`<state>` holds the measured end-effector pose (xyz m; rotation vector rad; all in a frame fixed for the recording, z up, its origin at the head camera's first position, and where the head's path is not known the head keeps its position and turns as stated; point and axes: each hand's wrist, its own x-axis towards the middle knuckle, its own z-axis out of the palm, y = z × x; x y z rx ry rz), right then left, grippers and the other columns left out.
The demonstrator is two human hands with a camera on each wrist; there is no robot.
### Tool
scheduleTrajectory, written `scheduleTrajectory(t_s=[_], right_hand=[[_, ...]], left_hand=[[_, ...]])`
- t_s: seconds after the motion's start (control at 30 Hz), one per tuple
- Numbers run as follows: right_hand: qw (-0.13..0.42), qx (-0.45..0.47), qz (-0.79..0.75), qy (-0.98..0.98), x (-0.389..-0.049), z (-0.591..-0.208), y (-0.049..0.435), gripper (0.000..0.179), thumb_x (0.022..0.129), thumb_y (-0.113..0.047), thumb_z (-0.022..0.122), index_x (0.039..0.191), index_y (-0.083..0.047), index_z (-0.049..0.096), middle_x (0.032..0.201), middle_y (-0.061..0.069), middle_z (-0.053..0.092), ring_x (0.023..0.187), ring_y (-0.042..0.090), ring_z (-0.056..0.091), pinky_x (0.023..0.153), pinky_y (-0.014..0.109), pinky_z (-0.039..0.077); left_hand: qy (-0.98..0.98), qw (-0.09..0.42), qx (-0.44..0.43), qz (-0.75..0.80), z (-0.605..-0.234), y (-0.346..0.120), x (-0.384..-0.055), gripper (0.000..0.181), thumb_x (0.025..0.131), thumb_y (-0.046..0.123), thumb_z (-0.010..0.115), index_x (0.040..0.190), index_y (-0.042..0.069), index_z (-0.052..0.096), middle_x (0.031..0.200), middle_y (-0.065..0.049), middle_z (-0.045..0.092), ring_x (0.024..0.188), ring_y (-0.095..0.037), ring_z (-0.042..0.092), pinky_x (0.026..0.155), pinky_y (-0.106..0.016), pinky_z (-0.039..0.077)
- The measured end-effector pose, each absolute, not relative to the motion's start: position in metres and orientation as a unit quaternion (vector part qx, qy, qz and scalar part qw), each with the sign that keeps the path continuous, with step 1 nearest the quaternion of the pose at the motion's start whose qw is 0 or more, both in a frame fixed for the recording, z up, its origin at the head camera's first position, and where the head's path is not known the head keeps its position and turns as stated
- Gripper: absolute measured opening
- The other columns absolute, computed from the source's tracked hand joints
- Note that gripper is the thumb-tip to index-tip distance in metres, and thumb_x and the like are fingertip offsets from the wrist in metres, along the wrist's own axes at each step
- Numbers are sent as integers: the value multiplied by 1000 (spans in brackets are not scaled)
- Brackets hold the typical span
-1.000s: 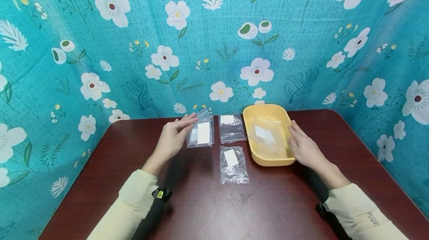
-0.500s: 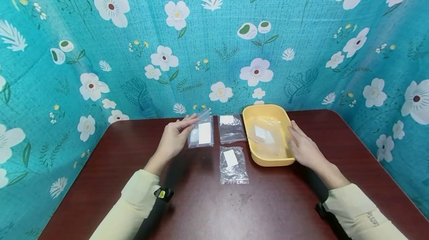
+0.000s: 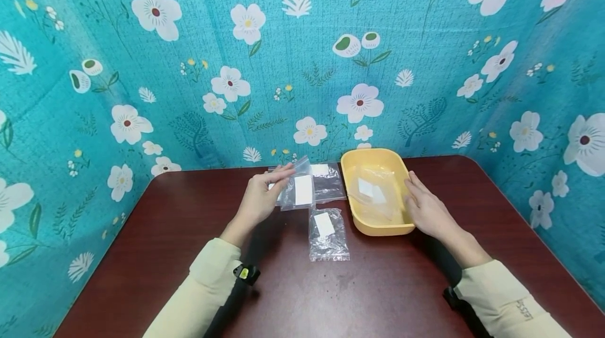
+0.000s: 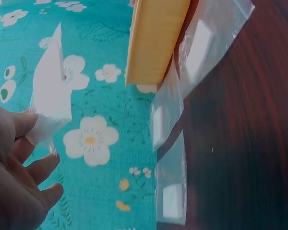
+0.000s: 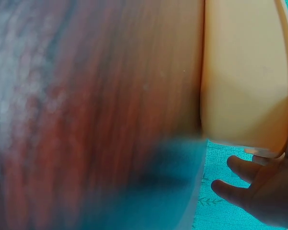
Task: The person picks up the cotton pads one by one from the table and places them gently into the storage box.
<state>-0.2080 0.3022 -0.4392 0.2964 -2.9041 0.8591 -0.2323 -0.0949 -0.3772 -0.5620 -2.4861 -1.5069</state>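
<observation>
Between thumb and fingertips, my left hand [image 3: 259,199] pinches a clear zip-lock bag [image 3: 303,190] with a white label inside; the left wrist view shows this bag [image 4: 53,91] raised off the table. A second bag [image 3: 274,187] lies partly hidden behind it. Another labelled bag [image 3: 328,183] is just to the right, and one more [image 3: 328,235] lies nearer the front. At the right, my right hand [image 3: 432,209] holds the side rim of a yellow plastic basin [image 3: 385,229]. Inside the basin are clear bags with white labels [image 3: 371,189], overlapping each other.
All of it rests on a dark red-brown table [image 3: 326,296] with rounded far corners. A teal flowered curtain [image 3: 293,65] hangs right along the back edge and both sides. Dark bands [image 3: 247,274] are worn on the wrists.
My left hand has moved to the right with the zip-lock bag, uncovering part of another bag behind it. The right hand has stayed at the basin.
</observation>
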Motion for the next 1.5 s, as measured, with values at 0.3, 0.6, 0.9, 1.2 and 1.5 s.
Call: scheduleTrajectory(t_s=[0.3, 0.6, 0.9, 1.2, 1.5], right_hand=[[56, 98, 281, -953, -207, -439, 303, 53, 105, -11, 44, 151, 12, 31, 164, 23, 13, 145, 46, 24, 109, 66, 29], [60, 106, 284, -951, -206, -439, 304, 52, 105, -10, 44, 150, 13, 31, 164, 25, 14, 145, 47, 25, 109, 66, 29], [64, 106, 282, -951, -206, -441, 303, 52, 105, -11, 44, 150, 13, 32, 163, 26, 16, 145, 46, 26, 109, 66, 29], [72, 112, 280, -951, -207, -438, 303, 51, 105, -10, 45, 148, 14, 34, 162, 27, 17, 145, 47, 26, 109, 65, 30], [71, 111, 276, -952, -207, -439, 302, 51, 105, -9, 45, 148, 15, 34, 161, 28, 18, 144, 47, 27, 109, 65, 30]], left_hand=[[-825, 71, -206, -521, -388, -60, -236, 28, 101, 8, 62, 126, 10, 72, 136, 4, 62, 138, -13, 44, 112, -34, 37], [-823, 38, -230, -519, -397, -16, -238, 28, 101, 10, 61, 128, 11, 71, 137, 5, 61, 138, -14, 45, 111, -33, 38], [-824, 26, -241, -512, -405, 23, -239, 28, 101, 10, 61, 126, 12, 72, 135, 6, 62, 137, -12, 46, 91, -22, 49], [-823, 21, -252, -508, -400, 54, -237, 26, 101, 10, 62, 124, 13, 73, 133, 6, 64, 136, -13, 46, 113, -28, 33], [-839, 32, -261, -477, -402, 71, -237, 26, 101, 12, 62, 124, 15, 74, 132, 7, 63, 136, -14, 47, 121, -35, 19]])
